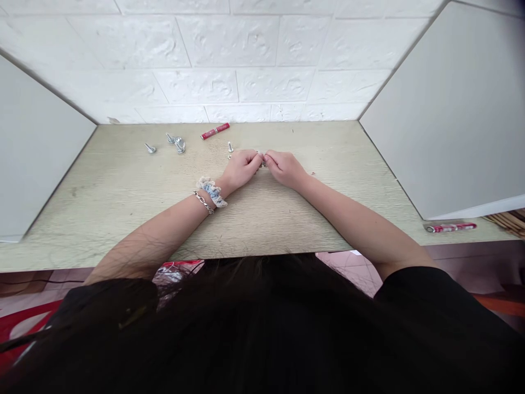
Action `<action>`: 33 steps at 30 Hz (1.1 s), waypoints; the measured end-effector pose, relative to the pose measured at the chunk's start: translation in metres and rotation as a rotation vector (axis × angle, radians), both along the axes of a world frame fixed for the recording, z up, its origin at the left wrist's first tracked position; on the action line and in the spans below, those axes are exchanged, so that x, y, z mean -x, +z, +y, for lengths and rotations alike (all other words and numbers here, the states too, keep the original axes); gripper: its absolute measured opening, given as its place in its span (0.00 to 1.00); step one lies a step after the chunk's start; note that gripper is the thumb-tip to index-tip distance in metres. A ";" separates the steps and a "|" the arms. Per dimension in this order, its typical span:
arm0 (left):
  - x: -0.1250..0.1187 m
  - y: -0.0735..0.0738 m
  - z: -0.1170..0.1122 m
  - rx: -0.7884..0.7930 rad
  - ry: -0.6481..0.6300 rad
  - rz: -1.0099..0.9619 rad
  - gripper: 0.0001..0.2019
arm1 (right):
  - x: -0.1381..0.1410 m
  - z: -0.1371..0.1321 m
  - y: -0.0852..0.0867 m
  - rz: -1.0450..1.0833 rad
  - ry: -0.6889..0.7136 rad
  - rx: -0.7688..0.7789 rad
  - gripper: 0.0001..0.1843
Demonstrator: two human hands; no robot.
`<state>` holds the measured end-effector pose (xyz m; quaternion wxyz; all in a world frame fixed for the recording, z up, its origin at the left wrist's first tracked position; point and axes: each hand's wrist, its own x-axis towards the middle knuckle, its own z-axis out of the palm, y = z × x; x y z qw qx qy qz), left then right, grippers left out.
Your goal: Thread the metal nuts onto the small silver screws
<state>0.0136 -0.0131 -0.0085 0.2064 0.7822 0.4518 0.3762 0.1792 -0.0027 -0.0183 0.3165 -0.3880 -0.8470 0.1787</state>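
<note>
L hand (243,168): pinches metal bit (263,160)
R hand (285,167): same, opp. side
Bit axis: can't tell
Bolt (230,147): upright, nearer L

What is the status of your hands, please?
Left grip, right grip: both pinched on small piece, mostly hidden. Bolt standing near left grip, seemingly not in the way.

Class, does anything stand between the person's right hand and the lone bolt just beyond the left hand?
Yes: the left hand stands between the right hand and the lone bolt. A small metal piece, mostly hidden, is held where the hands meet.
</note>
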 end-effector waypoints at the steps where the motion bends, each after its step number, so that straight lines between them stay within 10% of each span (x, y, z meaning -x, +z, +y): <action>1: 0.000 0.000 0.000 -0.002 -0.003 0.013 0.20 | 0.000 0.000 0.001 -0.009 0.002 -0.004 0.18; 33: 0.000 -0.001 0.005 0.000 0.103 -0.015 0.16 | 0.006 -0.003 0.003 -0.443 0.020 -0.032 0.17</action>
